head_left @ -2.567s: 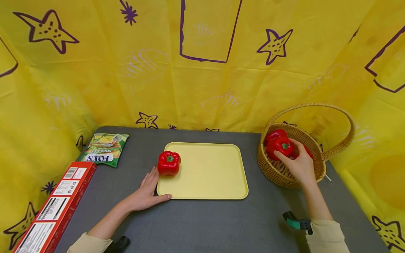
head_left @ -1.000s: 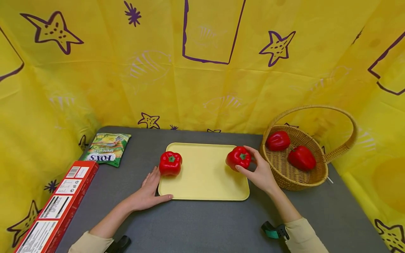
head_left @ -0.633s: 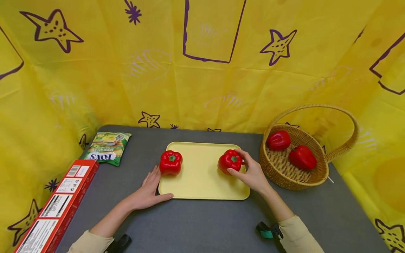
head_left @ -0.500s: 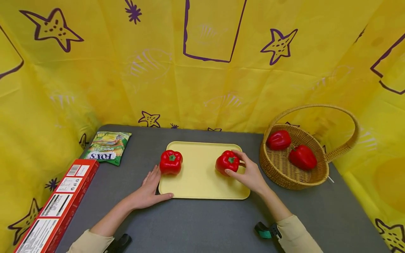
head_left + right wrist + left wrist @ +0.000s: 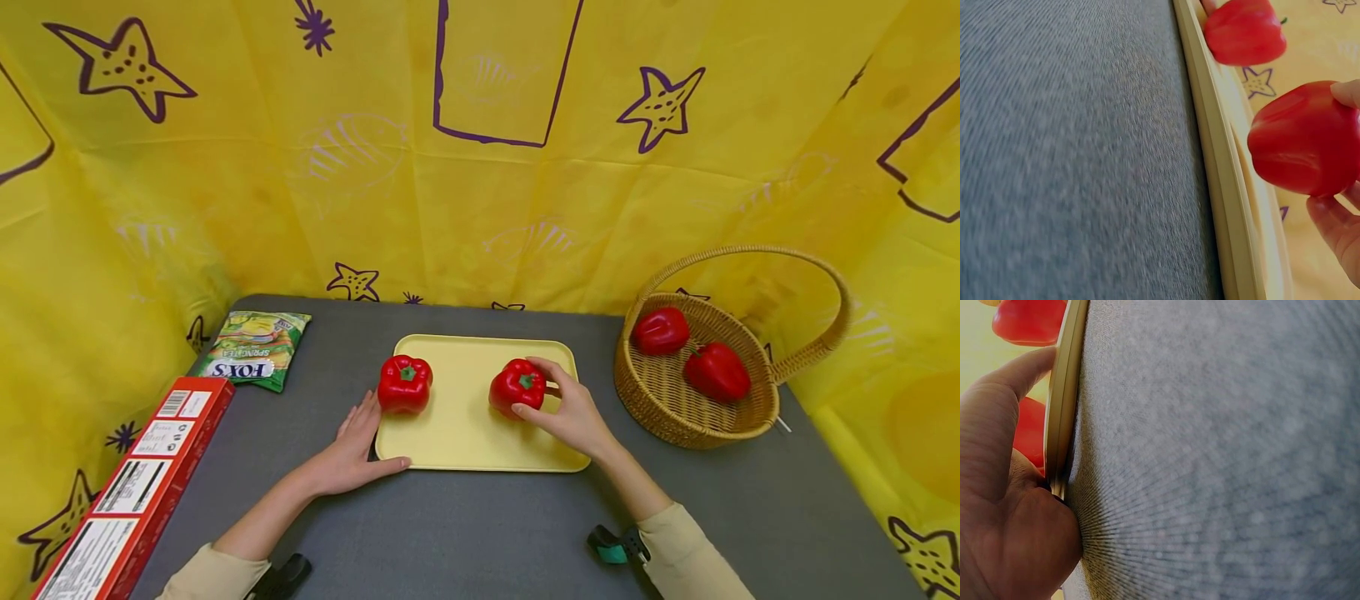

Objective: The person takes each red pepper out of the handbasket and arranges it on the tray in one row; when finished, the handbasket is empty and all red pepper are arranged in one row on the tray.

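Observation:
My right hand holds a red bell pepper with a green stem between thumb and fingers, over the right half of the yellow tray. In the right wrist view the held bell pepper shows a gap between it and the tray rim. A second red bell pepper sits at the tray's left side. My left hand rests at the tray's near left corner, fingers straight along the left edge. Its thumb lies on the near rim in the left wrist view.
At the right stands a wicker basket with a tall handle and two red bell peppers inside. A green FOX'S bag lies at the back left, a long red box in front of it. Yellow cloth hangs behind the grey table.
My right hand has taken a bell pepper out of the basket and carried it left over the tray, still moving left lately. The left hand has stayed at the tray corner.

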The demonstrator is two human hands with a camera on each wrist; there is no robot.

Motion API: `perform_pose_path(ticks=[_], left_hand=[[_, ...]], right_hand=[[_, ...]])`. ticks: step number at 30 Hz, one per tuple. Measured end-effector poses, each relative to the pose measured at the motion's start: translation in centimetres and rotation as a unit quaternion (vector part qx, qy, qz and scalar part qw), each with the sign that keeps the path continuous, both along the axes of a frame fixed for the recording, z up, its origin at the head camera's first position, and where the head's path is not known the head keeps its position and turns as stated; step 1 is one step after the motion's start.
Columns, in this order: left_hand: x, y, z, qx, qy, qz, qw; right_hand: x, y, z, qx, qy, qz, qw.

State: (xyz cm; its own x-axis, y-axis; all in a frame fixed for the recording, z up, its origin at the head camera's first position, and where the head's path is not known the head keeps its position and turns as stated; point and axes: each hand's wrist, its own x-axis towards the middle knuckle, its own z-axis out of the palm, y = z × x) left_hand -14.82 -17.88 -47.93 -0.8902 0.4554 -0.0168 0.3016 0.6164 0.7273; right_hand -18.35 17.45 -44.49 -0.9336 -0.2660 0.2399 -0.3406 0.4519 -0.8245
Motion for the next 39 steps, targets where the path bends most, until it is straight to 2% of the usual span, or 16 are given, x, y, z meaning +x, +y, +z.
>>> perform_pose_path(ticks=[6, 15, 23, 39], left_hand=[[0.0, 0.0, 0.1, -0.005, -0.002, 0.003, 1.0], [-0.1, 0.0, 0.0, -0.007, -0.005, 0.005, 1.0], [-0.1, 0.0, 0.0, -0.008, -0.005, 0.004, 0.9999], [-0.1, 0.0, 0.1, -0.006, -0.012, 0.002, 0.9999]], right_hand=[[-0.1, -1.0, -0.1, -0.016, -0.011, 0.018, 0.9997], [-0.1, -2.3, -0.1, -0.004, -0.021, 0.023, 0.9995], [-0.4, -3.7, -0.2, -0.017, -0.033, 0.041, 0.9985], [-0.8, -5.7, -0.1, -0.021, -0.038, 0.05, 0.9978]])
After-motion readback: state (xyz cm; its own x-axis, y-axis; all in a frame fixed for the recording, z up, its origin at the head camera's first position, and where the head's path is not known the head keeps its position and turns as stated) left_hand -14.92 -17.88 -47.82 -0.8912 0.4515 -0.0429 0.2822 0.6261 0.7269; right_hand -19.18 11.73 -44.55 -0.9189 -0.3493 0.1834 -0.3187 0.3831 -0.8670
